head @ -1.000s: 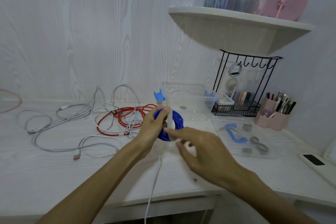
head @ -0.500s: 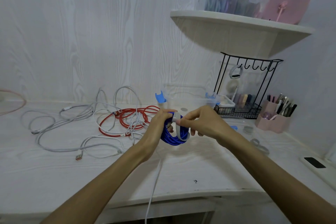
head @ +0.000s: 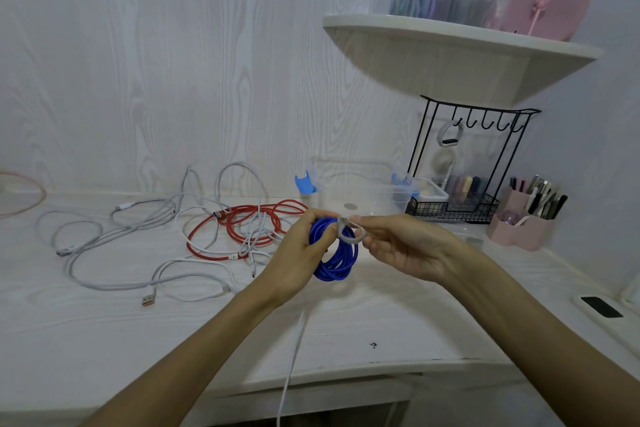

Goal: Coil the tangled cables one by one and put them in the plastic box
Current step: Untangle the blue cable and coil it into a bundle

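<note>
Head view: blue cable coil [head: 335,253] upright above desk [head: 104,340] centre, gripped at nine o'clock by left hand [head: 298,255], grey strap [head: 351,230] pinched at coil's twelve o'clock by right hand [head: 401,246], plastic box [head: 363,196] behind at twelve o'clock.

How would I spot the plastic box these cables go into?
Find the black wire rack under the corner shelf. Just to its left on the desk stands the plastic box: see-through, lidless, with blue clips at both ends, unlike anything nearby.
</note>
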